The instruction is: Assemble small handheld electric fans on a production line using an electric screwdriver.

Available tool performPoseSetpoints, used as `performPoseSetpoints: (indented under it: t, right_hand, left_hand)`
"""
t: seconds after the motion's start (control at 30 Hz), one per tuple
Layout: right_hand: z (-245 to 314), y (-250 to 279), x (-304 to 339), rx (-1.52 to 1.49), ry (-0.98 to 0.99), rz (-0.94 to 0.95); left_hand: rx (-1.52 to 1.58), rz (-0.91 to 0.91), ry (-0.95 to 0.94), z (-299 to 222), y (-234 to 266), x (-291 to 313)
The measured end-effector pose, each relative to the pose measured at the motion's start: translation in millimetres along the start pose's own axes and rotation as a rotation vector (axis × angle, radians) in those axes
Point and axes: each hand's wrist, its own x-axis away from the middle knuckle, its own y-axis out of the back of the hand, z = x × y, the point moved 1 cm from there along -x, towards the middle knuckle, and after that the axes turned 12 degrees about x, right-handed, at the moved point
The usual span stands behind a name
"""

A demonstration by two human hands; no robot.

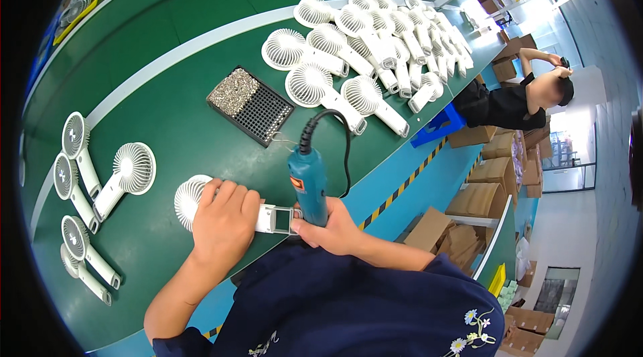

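Far L on the green desk we count 5 white handheld fans: 3 in an upper cluster, 2 overlapping below. Next comes 1 more, the held fan, at the desk's front edge. Our L grip is clenched over it, abt. where head meets handle. Its long axis runs approx. L to R, dipping slightly at R; round head points L, handle end R. It's white, w/ fine radial ribs on the head, a smooth handle & a rectangular framed opening near the tip. Beyond it, 1 black tray, a grid of holes, part covered w/ small pale pcs. Then 1 teal power driver, nearly upright, 1 black cord looping off its top; our R grip is wrapped round its lower body, beside the handle tip. Bit's hidden. Upper R, a big fan pile, overlapping too much for us to count. Far R, 1 other person in black, by 1 blue bin.
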Motion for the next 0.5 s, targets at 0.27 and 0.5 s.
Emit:
performPoseSetpoints:
  t: [0.27,0.5]
  right_hand:
    - [-6.5,-1.9,0.6,-0.190,0.128,-0.158]
    - [23.3,134.3,-23.4,-0.464,0.349,-0.583]
  left_hand:
    - [-0.027,0.046,-0.024,-10.9,12.8,-17.6]
    - [0.002,-0.349,0.172,38.1,67.1,4.9]
